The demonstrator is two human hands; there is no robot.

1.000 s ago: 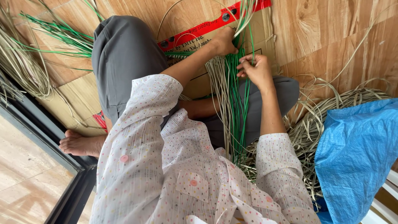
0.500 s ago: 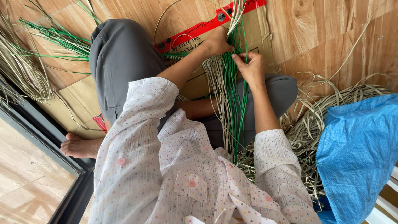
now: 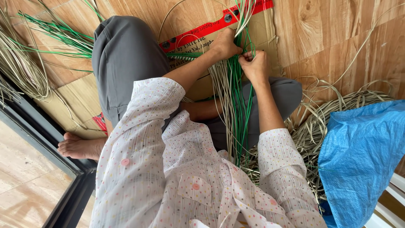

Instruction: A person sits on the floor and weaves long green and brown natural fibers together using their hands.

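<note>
I sit cross-legged on a wooden floor with a bundle of long green and pale straw strips [image 3: 235, 105] running from my lap away over a flattened cardboard sheet [image 3: 198, 40]. My left hand [image 3: 225, 43] presses down on the strips at the far end of the bundle, fingers closed over them. Right beside it, my right hand [image 3: 254, 64] pinches a few green strips between thumb and fingers. The two hands almost touch. My fingertips are partly hidden among the strips.
Loose green strips [image 3: 55, 33] and a coil of pale straw [image 3: 19, 63] lie at the left. A heap of pale straw [image 3: 329, 109] and a blue woven plastic sack [image 3: 363, 160] sit at the right. A dark door track [image 3: 46, 143] borders the left, by my bare foot [image 3: 80, 147].
My right hand has moved up and left along the strips and closed into a pinch next to my left hand. My left hand has stayed on the bundle.
</note>
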